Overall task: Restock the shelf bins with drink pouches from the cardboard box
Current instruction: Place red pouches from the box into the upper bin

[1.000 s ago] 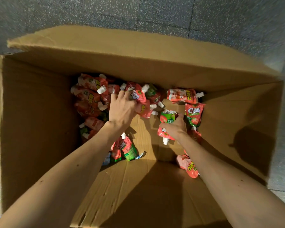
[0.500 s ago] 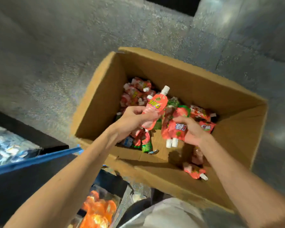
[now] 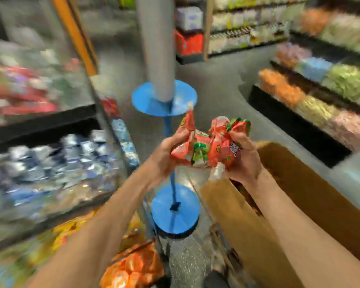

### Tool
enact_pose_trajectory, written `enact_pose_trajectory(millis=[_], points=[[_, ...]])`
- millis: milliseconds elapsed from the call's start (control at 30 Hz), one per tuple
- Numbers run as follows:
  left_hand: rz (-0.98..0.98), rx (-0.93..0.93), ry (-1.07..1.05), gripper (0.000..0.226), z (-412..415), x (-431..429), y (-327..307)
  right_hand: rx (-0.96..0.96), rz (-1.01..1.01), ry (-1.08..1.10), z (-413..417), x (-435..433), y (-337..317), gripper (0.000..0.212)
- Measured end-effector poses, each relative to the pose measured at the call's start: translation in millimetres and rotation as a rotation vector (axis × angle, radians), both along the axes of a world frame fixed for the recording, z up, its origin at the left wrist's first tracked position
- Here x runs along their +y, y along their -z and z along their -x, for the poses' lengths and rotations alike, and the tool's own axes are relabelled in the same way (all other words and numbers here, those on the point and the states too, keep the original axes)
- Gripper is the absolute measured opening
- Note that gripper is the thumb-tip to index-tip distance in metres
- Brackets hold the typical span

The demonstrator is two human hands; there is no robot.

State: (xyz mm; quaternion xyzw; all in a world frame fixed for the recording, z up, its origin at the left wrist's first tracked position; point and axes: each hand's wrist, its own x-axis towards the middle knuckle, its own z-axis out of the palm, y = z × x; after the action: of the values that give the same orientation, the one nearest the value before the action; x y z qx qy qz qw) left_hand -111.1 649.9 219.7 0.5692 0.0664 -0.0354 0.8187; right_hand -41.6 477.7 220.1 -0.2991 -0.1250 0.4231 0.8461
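Note:
Both hands hold a bunch of red and green drink pouches with white caps in mid-air at the centre of the view. My left hand grips the left side of the bunch, one pouch sticking upward. My right hand grips the right side, a white cap pointing down beneath it. The open cardboard box sits at the lower right, under my right forearm. Shelf bins with silver and blue packets are at the left, blurred by motion.
A grey pillar with a blue round stand rises straight ahead. Orange packets fill a bin at the bottom centre. Shelves of coloured snacks line the right side, with grey floor between.
Both hands have lifted out of the box with pouches and brought them together. The view has swung up from the box to the aisle and left shelves.

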Motion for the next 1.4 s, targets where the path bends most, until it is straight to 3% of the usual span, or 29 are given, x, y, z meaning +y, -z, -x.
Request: enact_pose_trajectory(millis=[100,200,300,400,500,667,767,933,1033,1133,1233,1333,1400], points=[[-0.118,-0.122,-0.171,0.015,67.1,54.9,-47.9,-0.081,0.055,-0.151,44.9,71.0,-53.7,0.034],[-0.217,-0.143,-0.358,0.030,133.1,96.4,-80.0,-0.218,0.019,-0.331,91.3,130.7,-93.2,0.019],[-0.269,-0.178,-0.520,0.036,191.1,126.8,-104.0,-0.187,-0.026,-0.479,132.5,184.0,-116.9,0.047],[-0.309,-0.157,-0.716,0.031,241.9,151.8,-116.5,-0.156,-0.020,-0.602,161.0,228.7,-127.1,0.012],[-0.440,-0.139,-0.996,0.028,285.7,177.7,-127.6,-0.205,0.010,-0.738,185.9,266.8,-133.1,0.052],[-0.426,-0.141,-1.352,0.030,326.5,205.3,-141.1,-0.280,0.047,-0.843,222.3,309.4,-144.8,0.055],[-0.441,-0.084,-1.476,0.022,346.8,218.9,-143.1,-0.397,0.122,-0.826,243.0,330.2,-154.9,0.031],[-0.419,0.000,-1.459,0.048,388.5,250.8,-142.5,-0.448,0.116,-0.825,283.1,374.3,-162.6,0.010],[-0.326,-0.122,-1.367,0.057,414.2,276.5,-147.2,-0.330,0.081,-0.801,309.3,411.0,-157.5,0.013],[-0.163,-0.243,-1.335,0.052,444.3,316.6,-149.1,-0.262,0.060,-0.757,338.8,458.6,-148.7,0.033],[-0.151,-0.276,-1.204,0.058,480.5,372.4,-146.3,-0.257,0.047,-0.738,377.6,507.4,-143.3,0.066],[-0.130,-0.265,-1.112,0.060,513.5,429.6,-146.9,-0.223,0.029,-0.729,413.9,549.6,-144.7,0.057],[-0.103,-0.268,-1.089,0.048,525.9,457.3,-151.7,-0.225,0.034,-0.697,429.2,564.6,-148.9,0.041]])
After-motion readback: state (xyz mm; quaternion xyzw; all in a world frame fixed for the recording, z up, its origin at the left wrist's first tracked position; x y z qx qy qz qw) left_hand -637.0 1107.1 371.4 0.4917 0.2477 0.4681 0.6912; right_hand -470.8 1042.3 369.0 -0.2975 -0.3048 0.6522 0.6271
